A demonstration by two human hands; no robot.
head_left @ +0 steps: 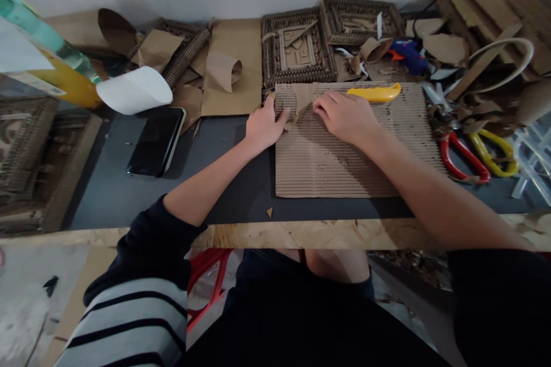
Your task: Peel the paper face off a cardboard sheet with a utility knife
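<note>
Your corrugated cardboard sheet (344,166) lies flat on the dark counter (116,195), directly in front of you and right of centre, ribs facing up, its near edge short of the counter's bare wooden front. Your left hand (264,124) is at the sheet's left edge, thumb over the margin and spread apart from the index finger; whether it grips the edge or only steadies it, you cannot be cleared on, as the view does not tell. Your right hand (342,116) is curled narrow, fingertips down on the ribbed face; whether they pinch anything cannot be told. Between your hands, a torn paper flap (304,96) of smooth brown liner lies over the ribs towards the far left corner. A yellow handle (381,93) rests on the sheet just beyond your right hand; contact between the two cannot be confirmed. Beyond the sheet, you have two ribbed cardboard frames (282,77) against the wall and a blue glue gun (411,57) among scraps. To its right are red-handled pliers (445,163) and a yellow-handled tool (477,143). On your left lie a black phone (155,142) and, just behind it, a white roll (135,90). A small triangular scrap (270,213) sits near the counter's front edge.
</note>
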